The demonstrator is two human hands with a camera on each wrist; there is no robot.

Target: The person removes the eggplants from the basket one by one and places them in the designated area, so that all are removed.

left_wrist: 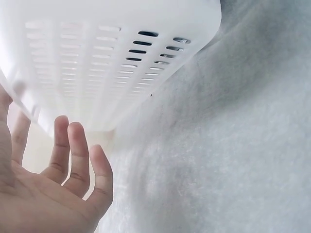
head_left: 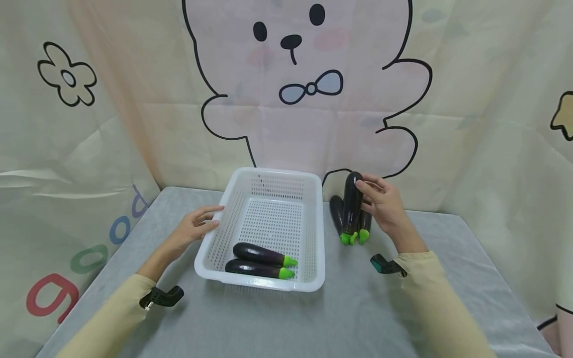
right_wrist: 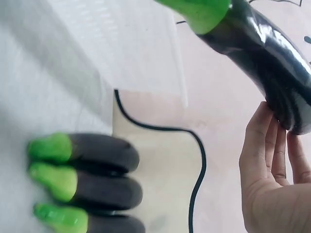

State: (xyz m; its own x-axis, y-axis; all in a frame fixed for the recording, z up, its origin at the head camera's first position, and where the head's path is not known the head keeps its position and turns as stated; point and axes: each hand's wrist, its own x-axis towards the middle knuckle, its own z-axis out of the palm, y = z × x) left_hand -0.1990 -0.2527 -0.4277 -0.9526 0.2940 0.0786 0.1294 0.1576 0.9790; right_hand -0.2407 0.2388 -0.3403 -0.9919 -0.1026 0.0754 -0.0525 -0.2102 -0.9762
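Observation:
My right hand (head_left: pixel 382 201) pinches a dark purple eggplant (head_left: pixel 351 206) near its rounded end, its green stem end pointing toward me. The right wrist view shows this eggplant (right_wrist: pixel 267 53) raised off the table, apart from three others. Those three lie side by side below it, one of them an eggplant (right_wrist: pixel 104 189) in the middle of the row. On the other side, my left hand (head_left: pixel 197 226) touches the left rim of a white perforated plastic basket (head_left: pixel 320 238), fingers loosely spread. Inside the basket, two eggplants (head_left: pixel 257 253) lie along its near end.
A grey cloth covers the table (head_left: pixel 268 323). Behind it hangs a pale curtain (head_left: pixel 156 129) printed with a bear, a flower and letters, close to the table's back edge. The basket stands left of the eggplant group, with a narrow strip of cloth between.

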